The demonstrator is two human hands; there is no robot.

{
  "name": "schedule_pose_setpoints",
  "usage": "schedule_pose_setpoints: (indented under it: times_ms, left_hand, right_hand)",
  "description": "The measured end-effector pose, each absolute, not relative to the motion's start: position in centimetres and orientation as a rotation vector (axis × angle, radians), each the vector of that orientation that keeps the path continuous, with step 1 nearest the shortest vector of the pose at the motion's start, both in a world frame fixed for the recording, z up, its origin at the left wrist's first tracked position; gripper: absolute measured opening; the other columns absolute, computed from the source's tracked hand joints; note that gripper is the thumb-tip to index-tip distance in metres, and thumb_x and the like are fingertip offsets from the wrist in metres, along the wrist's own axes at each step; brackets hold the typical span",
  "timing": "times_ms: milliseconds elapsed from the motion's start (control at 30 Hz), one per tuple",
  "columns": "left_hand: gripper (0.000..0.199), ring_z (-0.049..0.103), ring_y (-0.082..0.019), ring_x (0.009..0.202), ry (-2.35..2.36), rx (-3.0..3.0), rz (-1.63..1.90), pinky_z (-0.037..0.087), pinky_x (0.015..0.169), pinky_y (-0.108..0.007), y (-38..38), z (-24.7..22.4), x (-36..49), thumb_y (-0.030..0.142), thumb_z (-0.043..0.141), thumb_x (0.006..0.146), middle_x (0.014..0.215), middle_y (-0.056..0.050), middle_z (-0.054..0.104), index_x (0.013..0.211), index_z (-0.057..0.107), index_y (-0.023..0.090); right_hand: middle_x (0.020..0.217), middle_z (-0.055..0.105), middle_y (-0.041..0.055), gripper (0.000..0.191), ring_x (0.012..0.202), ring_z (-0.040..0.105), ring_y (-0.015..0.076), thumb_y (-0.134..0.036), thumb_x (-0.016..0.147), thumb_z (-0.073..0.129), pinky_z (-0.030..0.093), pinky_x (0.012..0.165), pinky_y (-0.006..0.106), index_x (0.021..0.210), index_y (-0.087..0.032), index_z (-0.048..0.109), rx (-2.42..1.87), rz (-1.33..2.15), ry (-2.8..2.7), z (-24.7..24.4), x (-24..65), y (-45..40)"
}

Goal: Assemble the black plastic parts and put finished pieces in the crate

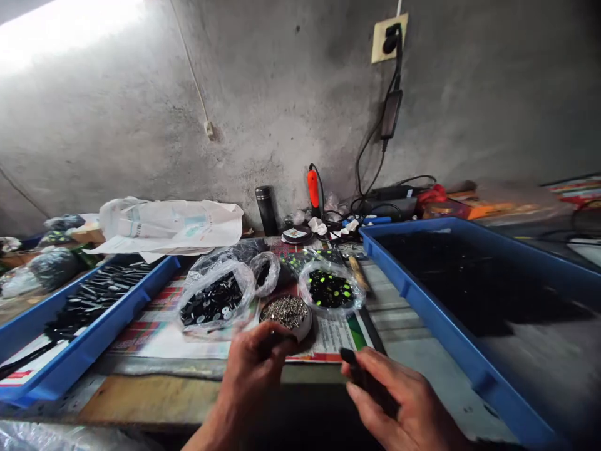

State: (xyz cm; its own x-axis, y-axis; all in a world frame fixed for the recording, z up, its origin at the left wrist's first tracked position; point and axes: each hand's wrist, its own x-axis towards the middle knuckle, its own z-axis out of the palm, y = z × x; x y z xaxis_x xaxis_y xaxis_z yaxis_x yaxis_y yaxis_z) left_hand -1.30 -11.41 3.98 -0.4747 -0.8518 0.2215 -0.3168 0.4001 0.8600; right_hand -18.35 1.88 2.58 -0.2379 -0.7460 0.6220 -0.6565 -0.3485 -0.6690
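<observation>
My left hand (256,363) is closed in front of the bowl of small metal screws or rivets (287,310). Something dark shows at its fingertips, too blurred to name. To the right, my right hand (399,401) grips a slim black piece (348,357) between thumb and fingers, its blunt end poking out toward the left. Beyond my hands lie a clear plastic bag of small black parts with a few pale discs (213,300), a smaller bag (266,272), and a bag of black parts with bright green dots (331,288).
A blue tray (141,300) of black strips stands at the left. On the right, a larger blue tray (404,285) holds dark pieces. Along the wall are a black flask (267,213), an orange-handled tool (313,188), cables and white wrapping (173,222).
</observation>
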Motion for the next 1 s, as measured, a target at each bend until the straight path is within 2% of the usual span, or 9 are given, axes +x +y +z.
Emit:
schedule_pose_setpoints:
  times_ms: [100,200,300,400,533,633,800,1000]
  left_hand:
    - [0.012,0.051,-0.010,0.050,-1.973,0.851,-1.065,0.040,0.050,-0.019,-7.6,3.6,-0.7,0.024,0.059,0.079,0.064,0.001,0.067,0.077,0.070,0.019]
    - [0.020,0.058,-0.011,0.057,-2.040,0.782,-1.000,0.044,0.056,-0.018,-5.5,3.4,0.0,0.011,0.058,0.077,0.066,0.003,0.069,0.084,0.072,0.022]
    - [0.022,0.058,-0.011,0.055,-2.023,0.806,-0.987,0.044,0.054,-0.018,-4.7,3.3,0.4,0.007,0.062,0.071,0.065,0.003,0.069,0.082,0.072,0.023]
    - [0.006,0.047,-0.009,0.043,-1.846,0.929,-1.221,0.036,0.042,-0.018,-4.0,3.1,0.5,0.016,0.071,0.068,0.057,0.003,0.060,0.072,0.068,0.020]
    - [0.032,0.034,-0.004,0.036,-1.406,0.984,-1.751,0.027,0.035,-0.016,-3.0,2.4,0.4,0.042,0.083,0.064,0.047,0.007,0.048,0.072,0.065,0.017]
    - [0.046,0.030,-0.002,0.036,-1.157,0.957,-1.926,0.024,0.036,-0.014,-2.2,1.5,0.3,0.049,0.090,0.054,0.043,0.009,0.043,0.073,0.066,0.015]
    - [0.046,0.033,-0.001,0.036,-0.976,0.964,-1.954,0.022,0.038,-0.013,-1.3,0.3,0.6,0.046,0.094,0.050,0.042,0.008,0.046,0.072,0.069,0.014]
    - [0.040,0.035,-0.001,0.039,-1.091,0.983,-1.826,0.023,0.039,-0.013,-1.5,0.6,1.7,0.047,0.090,0.059,0.051,0.003,0.056,0.076,0.075,0.014]
  right_hand:
    - [0.084,0.065,0.0020,0.016,0.077,0.065,0.0189,-0.021,0.088,0.047,0.054,0.069,0.023,0.088,-0.021,0.062,-1.803,-1.574,1.643,3.2,-16.4,1.4]
    - [0.093,0.066,0.0054,0.020,0.086,0.063,0.0212,-0.025,0.089,0.045,0.053,0.077,0.028,0.095,-0.018,0.063,-1.735,-1.464,1.590,3.1,-15.5,1.6]
    - [0.086,0.063,0.0037,0.018,0.079,0.059,0.0201,-0.027,0.089,0.046,0.047,0.069,0.027,0.086,-0.019,0.061,-1.699,-1.378,1.603,2.6,-15.3,2.2]
    - [0.081,0.060,0.0017,0.015,0.076,0.056,0.0194,-0.029,0.087,0.050,0.043,0.069,0.028,0.079,-0.019,0.058,-1.668,-1.361,1.671,1.9,-15.1,3.0]
    - [0.070,0.053,-0.0006,0.017,0.064,0.049,0.0159,-0.030,0.085,0.052,0.039,0.059,0.025,0.073,-0.018,0.054,-1.578,-1.317,1.594,1.5,-14.6,3.6]
    - [0.068,0.048,-0.0027,0.019,0.056,0.043,0.0120,-0.033,0.087,0.052,0.037,0.050,0.021,0.077,-0.017,0.052,-1.406,-1.278,1.422,1.5,-14.1,3.9]
    - [0.066,0.045,-0.0043,0.021,0.054,0.042,0.0101,-0.035,0.089,0.056,0.036,0.045,0.016,0.081,-0.017,0.051,-1.237,-1.275,1.280,0.9,-13.4,4.2]
    - [0.072,0.049,-0.0027,0.025,0.056,0.046,0.0100,-0.040,0.096,0.058,0.039,0.049,0.016,0.090,-0.015,0.058,-1.245,-1.240,1.186,0.0,-13.0,4.6]
